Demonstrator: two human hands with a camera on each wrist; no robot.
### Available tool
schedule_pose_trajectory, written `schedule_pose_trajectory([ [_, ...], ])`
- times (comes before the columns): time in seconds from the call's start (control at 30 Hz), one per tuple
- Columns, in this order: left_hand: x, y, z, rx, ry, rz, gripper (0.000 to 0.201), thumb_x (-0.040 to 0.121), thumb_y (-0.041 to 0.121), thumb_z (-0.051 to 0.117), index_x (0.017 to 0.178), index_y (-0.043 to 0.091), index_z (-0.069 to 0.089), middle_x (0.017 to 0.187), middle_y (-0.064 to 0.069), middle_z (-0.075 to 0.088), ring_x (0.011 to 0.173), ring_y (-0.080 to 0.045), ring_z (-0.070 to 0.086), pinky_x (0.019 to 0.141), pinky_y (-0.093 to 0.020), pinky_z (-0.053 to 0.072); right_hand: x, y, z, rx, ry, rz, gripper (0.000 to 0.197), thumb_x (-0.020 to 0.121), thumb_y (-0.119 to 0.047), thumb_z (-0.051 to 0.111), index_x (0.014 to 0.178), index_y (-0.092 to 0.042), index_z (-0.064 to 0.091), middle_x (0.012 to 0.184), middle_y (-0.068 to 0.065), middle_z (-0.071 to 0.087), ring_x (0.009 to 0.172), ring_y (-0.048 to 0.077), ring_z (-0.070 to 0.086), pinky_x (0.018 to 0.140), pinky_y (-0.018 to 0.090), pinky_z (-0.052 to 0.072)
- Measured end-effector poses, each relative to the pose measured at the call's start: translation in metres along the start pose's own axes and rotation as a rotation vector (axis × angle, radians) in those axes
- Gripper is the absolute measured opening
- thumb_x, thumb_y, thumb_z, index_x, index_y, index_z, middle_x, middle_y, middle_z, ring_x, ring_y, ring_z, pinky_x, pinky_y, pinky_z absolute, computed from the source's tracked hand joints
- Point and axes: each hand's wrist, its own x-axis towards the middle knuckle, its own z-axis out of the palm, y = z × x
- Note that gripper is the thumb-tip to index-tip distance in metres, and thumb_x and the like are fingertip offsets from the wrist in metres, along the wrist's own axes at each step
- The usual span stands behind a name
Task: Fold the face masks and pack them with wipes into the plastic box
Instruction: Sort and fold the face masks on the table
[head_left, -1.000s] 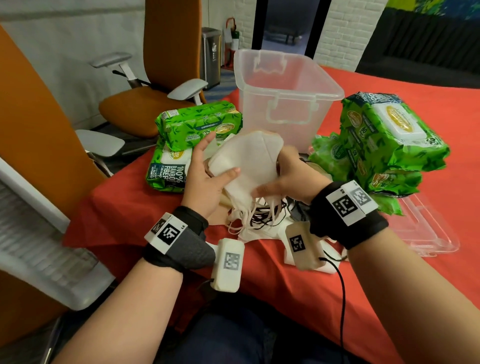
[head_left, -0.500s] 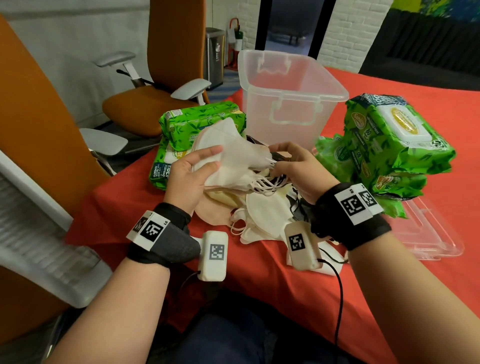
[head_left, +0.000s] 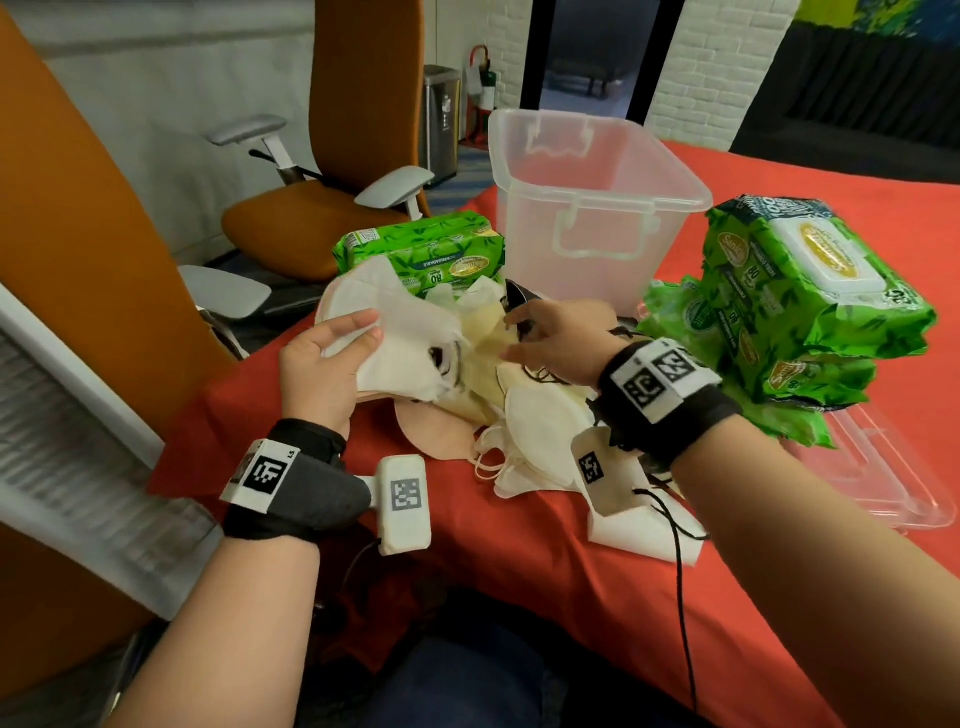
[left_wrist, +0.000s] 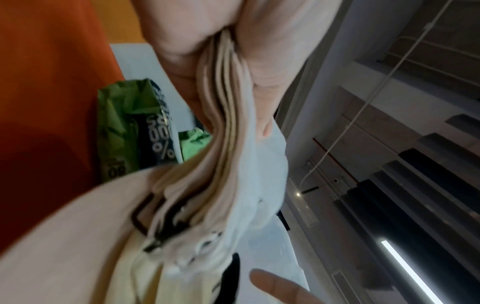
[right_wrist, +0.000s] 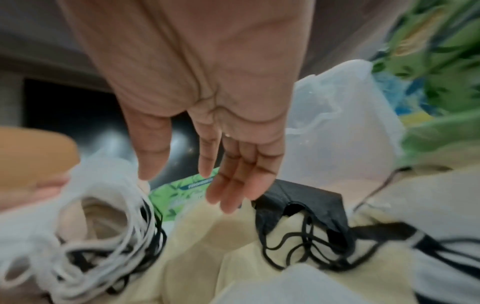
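The folded stack of masks (head_left: 395, 338) sits pinched in the left hand (head_left: 322, 364), thumb on top and fingers beneath, held just above the loose pile of masks (head_left: 524, 415) on the red table (head_left: 519, 571). Half a second ago the right hand (head_left: 561, 343) was gripping the ear loops at the stack's right edge; it has since let go and moved off to the right, and the stack has shifted slightly left and lower in the left hand's grip. The right hand now hangs over the pile with fingers straight and relaxed, holding nothing, its fingertips (right_wrist: 228, 197) just beside a black mask (right_wrist: 306, 201) that lies on cream-coloured ones. The left wrist view shows what the head view cannot: the layered edges of the stack (left_wrist: 228, 107) squeezed between thumb and fingers, several masks thick, with black and white loops trailing at its lower end. The right wrist view shows the tangle of white ear loops (right_wrist: 103, 216) hanging free from the stack. Behind the pile stands the clear plastic box (head_left: 597, 208), open, with one green wipes pack (head_left: 421, 249) to its left and a heap of wipes packs (head_left: 810, 312) to its right, resting over the clear lid (head_left: 883, 478).
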Motion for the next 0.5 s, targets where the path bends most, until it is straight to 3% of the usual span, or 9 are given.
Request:
schedule_pose_trajectory([
  [0.07,0.003,0.0,-0.009,0.002,0.021,-0.009,0.024,0.081,0.0,0.066,0.082,0.023,0.068,0.097,-0.001,0.065,0.106,-0.026,0.061,0.097,-0.041,0.048,0.01,-0.013,0.007,-0.171,-0.063,-0.035,0.056,0.081,-0.034,0.068,0.131,-0.024,0.046,0.12,0.001,0.053,0.097,0.012,0.05,0.072,0.01,0.036],
  [0.13,0.004,0.002,-0.016,0.002,0.032,-0.01,0.024,0.081,-0.001,0.065,0.082,0.023,0.068,0.098,0.0,0.065,0.11,-0.029,0.059,0.096,-0.038,0.048,0.022,-0.023,0.023,-0.246,-0.114,-0.06,0.073,0.074,-0.032,0.075,0.137,-0.029,0.038,0.138,0.011,0.034,0.12,0.027,0.042,0.096,0.028,0.037],
  [0.23,0.008,0.002,-0.026,0.026,0.051,-0.011,0.023,0.082,0.001,0.065,0.081,0.024,0.068,0.099,-0.002,0.065,0.112,-0.029,0.059,0.097,-0.039,0.048,0.037,-0.034,0.043,-0.464,-0.089,-0.057,0.089,0.071,-0.031,0.078,0.142,-0.039,0.025,0.152,0.01,0.008,0.136,0.036,0.02,0.107,0.052,0.028],
  [0.27,0.009,0.002,-0.029,0.029,0.056,-0.02,0.024,0.081,0.001,0.066,0.08,0.025,0.069,0.101,-0.003,0.066,0.112,-0.029,0.059,0.099,-0.042,0.047,0.041,-0.036,0.045,-0.523,-0.085,-0.054,0.088,0.072,-0.029,0.077,0.142,-0.039,0.024,0.153,0.009,0.008,0.137,0.036,0.017,0.107,0.054,0.025],
  [0.33,0.011,0.0,-0.034,0.031,0.068,-0.035,0.024,0.08,0.002,0.067,0.077,0.026,0.07,0.104,-0.006,0.066,0.111,-0.029,0.06,0.1,-0.047,0.046,0.05,-0.036,0.046,-0.629,-0.088,-0.058,0.078,0.077,-0.025,0.072,0.14,-0.037,0.029,0.149,0.01,0.021,0.135,0.035,0.021,0.107,0.056,0.021],
  [0.4,0.012,-0.001,-0.037,0.038,0.079,-0.039,0.023,0.08,0.003,0.067,0.078,0.026,0.07,0.103,-0.006,0.067,0.111,-0.029,0.06,0.099,-0.047,0.046,0.057,-0.033,0.046,-0.732,-0.09,-0.048,0.06,0.081,-0.021,0.066,0.135,-0.031,0.04,0.139,0.011,0.038,0.131,0.034,0.028,0.109,0.058,0.017],
  [0.5,0.013,-0.001,-0.038,0.031,0.081,-0.042,0.022,0.081,0.004,0.067,0.077,0.025,0.07,0.098,-0.001,0.067,0.109,-0.029,0.06,0.098,-0.047,0.047,0.063,-0.027,0.045,-0.81,-0.059,-0.02,0.042,0.087,-0.019,0.059,0.128,-0.022,0.052,0.134,0.011,0.047,0.131,0.034,0.031,0.11,0.059,0.009],
])
